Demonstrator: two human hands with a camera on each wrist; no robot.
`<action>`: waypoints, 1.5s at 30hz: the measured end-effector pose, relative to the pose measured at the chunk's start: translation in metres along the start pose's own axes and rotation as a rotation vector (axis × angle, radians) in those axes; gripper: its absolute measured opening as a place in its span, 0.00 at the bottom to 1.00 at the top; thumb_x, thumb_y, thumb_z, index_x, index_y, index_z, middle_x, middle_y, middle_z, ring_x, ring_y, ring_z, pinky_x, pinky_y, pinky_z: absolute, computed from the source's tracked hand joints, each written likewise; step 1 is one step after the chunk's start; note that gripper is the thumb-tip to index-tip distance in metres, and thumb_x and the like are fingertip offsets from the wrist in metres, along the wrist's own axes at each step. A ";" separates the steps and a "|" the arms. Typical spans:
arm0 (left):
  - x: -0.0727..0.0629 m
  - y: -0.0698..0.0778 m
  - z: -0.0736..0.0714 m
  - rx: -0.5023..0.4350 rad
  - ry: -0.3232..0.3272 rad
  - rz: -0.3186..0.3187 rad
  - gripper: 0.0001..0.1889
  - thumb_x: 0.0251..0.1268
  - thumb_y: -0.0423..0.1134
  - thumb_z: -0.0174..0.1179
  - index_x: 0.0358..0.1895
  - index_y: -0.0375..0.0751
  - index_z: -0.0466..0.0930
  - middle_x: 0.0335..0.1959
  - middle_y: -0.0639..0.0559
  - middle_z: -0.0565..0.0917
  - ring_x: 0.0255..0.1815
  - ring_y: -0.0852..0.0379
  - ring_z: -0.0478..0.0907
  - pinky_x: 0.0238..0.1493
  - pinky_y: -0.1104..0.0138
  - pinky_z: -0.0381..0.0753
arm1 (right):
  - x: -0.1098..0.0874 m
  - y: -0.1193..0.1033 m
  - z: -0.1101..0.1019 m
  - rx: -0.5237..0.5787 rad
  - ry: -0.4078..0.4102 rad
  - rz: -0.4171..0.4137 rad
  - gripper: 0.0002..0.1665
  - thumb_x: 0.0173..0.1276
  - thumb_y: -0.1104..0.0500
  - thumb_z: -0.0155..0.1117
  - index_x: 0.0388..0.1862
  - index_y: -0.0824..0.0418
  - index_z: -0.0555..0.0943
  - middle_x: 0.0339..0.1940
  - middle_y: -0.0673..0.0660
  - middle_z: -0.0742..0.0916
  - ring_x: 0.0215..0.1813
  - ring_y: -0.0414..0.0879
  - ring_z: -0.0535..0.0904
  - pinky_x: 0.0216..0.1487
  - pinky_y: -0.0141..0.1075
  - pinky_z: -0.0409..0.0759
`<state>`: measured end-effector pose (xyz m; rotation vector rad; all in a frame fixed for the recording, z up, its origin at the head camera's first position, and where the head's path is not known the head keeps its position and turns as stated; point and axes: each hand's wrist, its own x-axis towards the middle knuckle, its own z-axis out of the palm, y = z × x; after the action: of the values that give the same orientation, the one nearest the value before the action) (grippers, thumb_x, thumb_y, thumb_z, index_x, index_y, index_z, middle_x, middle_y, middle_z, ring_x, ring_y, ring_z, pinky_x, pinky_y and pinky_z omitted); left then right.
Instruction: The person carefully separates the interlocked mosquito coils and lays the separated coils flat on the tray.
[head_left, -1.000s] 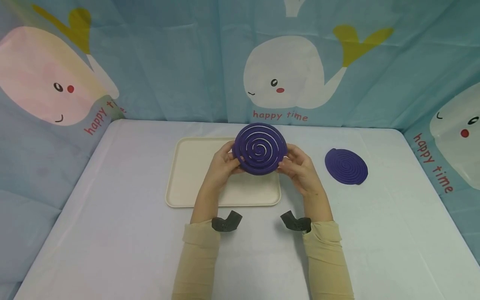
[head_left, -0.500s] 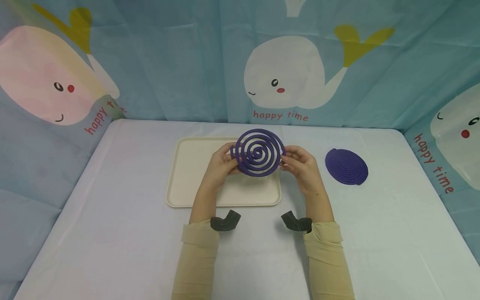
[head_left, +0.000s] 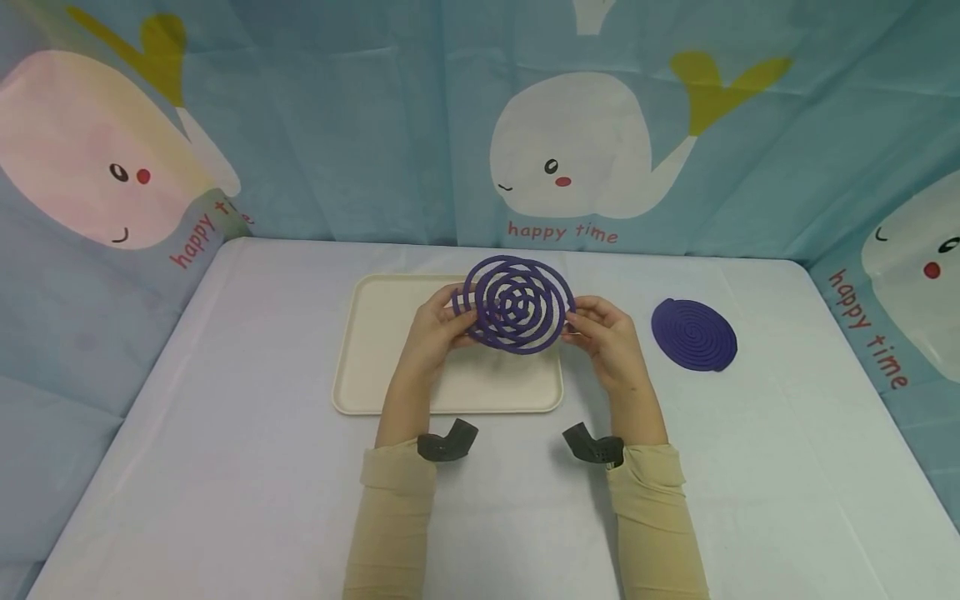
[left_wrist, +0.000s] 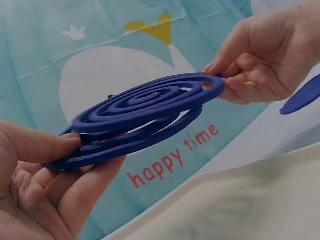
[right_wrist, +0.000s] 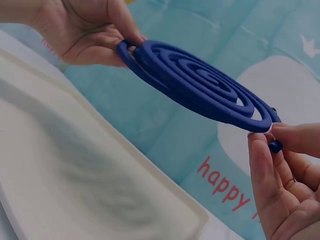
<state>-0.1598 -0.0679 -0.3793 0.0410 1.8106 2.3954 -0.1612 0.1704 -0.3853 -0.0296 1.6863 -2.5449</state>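
Observation:
A purple spiral disc (head_left: 517, 304), flat and round with open windings, is held up over the tray's right part between both hands. Its two spiral layers lie one over the other and are offset sideways. My left hand (head_left: 433, 325) pinches the lower layer's edge between thumb and fingers, as the left wrist view shows at the disc's left end (left_wrist: 95, 157). My right hand (head_left: 606, 337) pinches the opposite edge; in the right wrist view a coil end (right_wrist: 275, 146) sticks out by the thumb. The second purple spiral disc (head_left: 693, 335) lies flat on the table, right of my right hand.
The cream rectangular tray (head_left: 375, 358) lies on the white-covered table (head_left: 247, 475) beneath my left hand and the held disc. A blue curtain with whale prints (head_left: 570, 146) stands behind the table and along its sides.
The held disc looked compact, its layers lined up; now they have slid apart sideways and gaps show between the windings. My left hand has shifted slightly left. The disc on the table stays put.

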 end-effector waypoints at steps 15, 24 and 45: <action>0.000 -0.001 -0.024 0.008 0.170 -0.037 0.20 0.62 0.21 0.54 0.59 0.27 0.68 0.26 0.54 0.84 0.25 0.61 0.82 0.27 0.72 0.83 | 0.006 0.017 -0.009 0.065 0.114 0.070 0.14 0.64 0.77 0.53 0.31 0.62 0.82 0.25 0.54 0.83 0.26 0.42 0.81 0.32 0.29 0.82; 0.000 -0.006 -0.038 0.024 0.268 -0.088 0.21 0.63 0.23 0.54 0.60 0.30 0.68 0.30 0.51 0.84 0.27 0.60 0.83 0.29 0.72 0.83 | 0.010 0.030 -0.017 0.100 0.205 0.125 0.14 0.66 0.76 0.52 0.30 0.62 0.82 0.27 0.54 0.84 0.28 0.42 0.81 0.32 0.28 0.82; 0.001 -0.015 -0.054 -0.012 0.298 -0.207 0.25 0.65 0.25 0.53 0.66 0.29 0.63 0.59 0.33 0.73 0.48 0.52 0.81 0.48 0.69 0.80 | 0.016 0.042 -0.016 -0.144 0.196 0.121 0.20 0.66 0.74 0.55 0.56 0.81 0.70 0.31 0.52 0.86 0.36 0.40 0.84 0.44 0.30 0.81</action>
<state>-0.1646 -0.1153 -0.4083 -0.5041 1.8107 2.3633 -0.1752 0.1676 -0.4305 0.3124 1.8736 -2.4020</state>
